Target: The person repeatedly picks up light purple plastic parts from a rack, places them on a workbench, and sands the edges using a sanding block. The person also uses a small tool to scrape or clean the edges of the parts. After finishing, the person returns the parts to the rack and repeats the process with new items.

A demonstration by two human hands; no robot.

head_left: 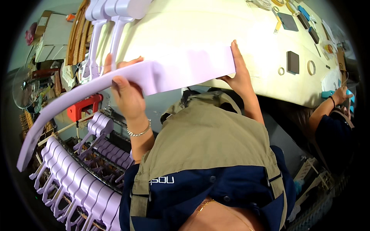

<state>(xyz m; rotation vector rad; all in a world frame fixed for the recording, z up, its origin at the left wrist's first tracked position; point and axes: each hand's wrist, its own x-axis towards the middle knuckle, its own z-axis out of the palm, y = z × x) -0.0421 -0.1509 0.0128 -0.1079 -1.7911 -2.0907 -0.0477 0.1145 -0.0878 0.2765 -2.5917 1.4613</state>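
A lilac-painted guitar [189, 68], its body and long neck in one piece, is held up in front of me, seen edge-on. The neck runs left and bends down toward the lower left. My left hand [129, 94] grips it where neck and body meet, thumb on the near side and fingers coming up behind. At the body's right end, my right hand [241, 75] holds the end face, fingers straight up along it and thumb underneath. The guitar is above the front edge of the pale worktable [173, 29].
More lilac guitars [119, 23] lean at the table's far left, and several hang on a rack [84, 165] at lower left. A red tool-like frame [84, 107] is beside the rack. Tape rings [311, 67] and a dark block [293, 62] lie right. Another person's hand [341, 95] works at far right.
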